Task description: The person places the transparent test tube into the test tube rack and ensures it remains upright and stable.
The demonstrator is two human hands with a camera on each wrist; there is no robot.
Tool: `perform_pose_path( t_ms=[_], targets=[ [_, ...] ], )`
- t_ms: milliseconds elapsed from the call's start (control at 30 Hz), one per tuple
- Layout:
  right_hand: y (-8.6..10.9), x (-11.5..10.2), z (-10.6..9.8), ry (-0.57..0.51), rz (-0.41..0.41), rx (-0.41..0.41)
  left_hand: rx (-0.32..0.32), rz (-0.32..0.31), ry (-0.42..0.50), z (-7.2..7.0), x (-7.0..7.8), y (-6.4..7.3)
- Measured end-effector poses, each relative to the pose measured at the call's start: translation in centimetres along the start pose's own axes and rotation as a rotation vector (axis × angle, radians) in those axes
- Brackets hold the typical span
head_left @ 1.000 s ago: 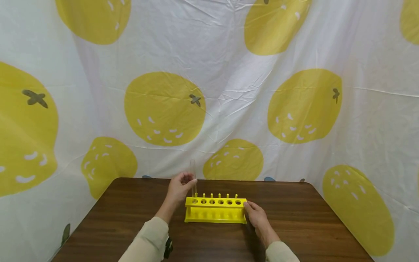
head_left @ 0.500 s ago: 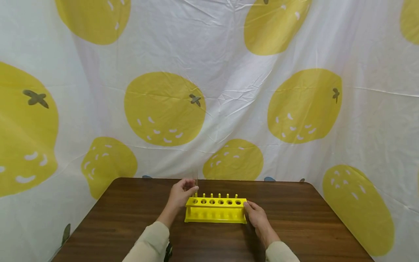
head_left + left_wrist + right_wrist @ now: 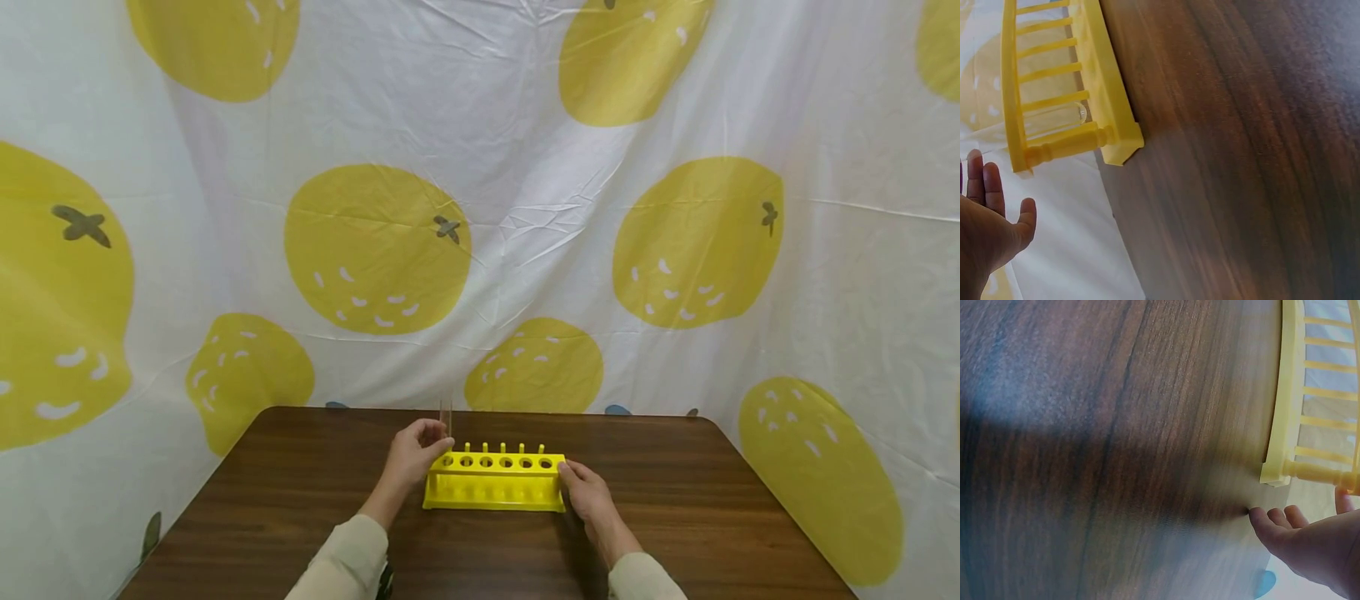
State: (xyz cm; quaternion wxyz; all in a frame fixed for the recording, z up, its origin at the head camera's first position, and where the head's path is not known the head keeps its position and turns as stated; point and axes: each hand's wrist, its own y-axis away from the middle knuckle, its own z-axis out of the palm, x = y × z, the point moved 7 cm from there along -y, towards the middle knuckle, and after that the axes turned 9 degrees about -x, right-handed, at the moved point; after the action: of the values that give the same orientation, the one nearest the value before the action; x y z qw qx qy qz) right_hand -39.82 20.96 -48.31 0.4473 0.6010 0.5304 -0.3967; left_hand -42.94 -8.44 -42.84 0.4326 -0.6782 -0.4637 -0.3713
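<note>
A yellow test tube rack (image 3: 495, 481) stands on the brown table, with a row of round holes along its top. A clear glass test tube (image 3: 446, 412) passes upright through the leftmost hole. My left hand (image 3: 412, 450) pinches it just above the rack top. In the left wrist view the tube's round end (image 3: 1080, 113) shows close to the rack's base, while several left fingers (image 3: 994, 190) stand free of the rack. My right hand (image 3: 590, 496) holds the rack's right end by its top bar; lower right fingers (image 3: 1266, 525) hang apart from it.
The dark wood table (image 3: 712, 500) has its far edge close behind the rack. A white curtain (image 3: 525, 250) printed with yellow fruit hangs behind and on both sides. Several yellow pegs (image 3: 503, 448) rise along the rack's back.
The left hand has moved down with the test tube, which slid lower through the leftmost hole. The right hand and rack have stayed in place.
</note>
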Motion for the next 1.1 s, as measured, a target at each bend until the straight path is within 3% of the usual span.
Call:
perform_pose_path(
  t_ms=[700,1100],
  targets=[
    [-0.1,0.0,0.0,-0.003,0.017,-0.008,0.016,-0.006,-0.013,0.4,-1.7,0.1],
    [-0.1,0.0,0.0,-0.003,0.029,-0.011,-0.010,-0.002,-0.022,0.4,-1.4,0.4]
  ],
)
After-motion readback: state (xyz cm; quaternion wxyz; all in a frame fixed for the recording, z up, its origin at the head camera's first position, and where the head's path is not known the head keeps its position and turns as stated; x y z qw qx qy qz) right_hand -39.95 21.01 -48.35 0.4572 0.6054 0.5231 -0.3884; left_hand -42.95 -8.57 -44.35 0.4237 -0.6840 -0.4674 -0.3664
